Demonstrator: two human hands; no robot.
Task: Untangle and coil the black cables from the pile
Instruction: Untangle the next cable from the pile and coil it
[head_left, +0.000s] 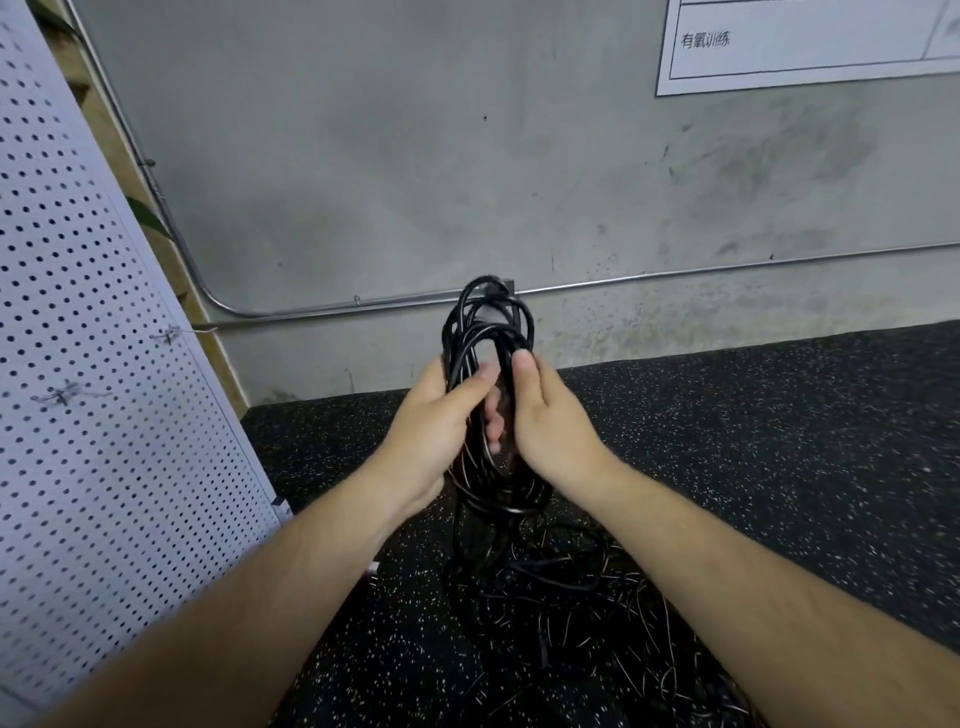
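A long oval coil of black cable (485, 325) stands upright in front of me, held in mid-air between both hands. My left hand (434, 428) grips its left side, thumb lying across the strands. My right hand (550, 423) grips the right side, thumb pressed on the loops near the top. The coil's lower loops hang below my wrists. A loose strand drops from it into the tangled pile of black cables (582, 623) on the floor beneath my forearms.
The floor is black speckled rubber (779, 441). A white perforated panel (93, 364) leans at the left. The grey concrete wall (415, 156) behind carries a metal conduit (675, 278) and a white sign (810, 41) at the top right.
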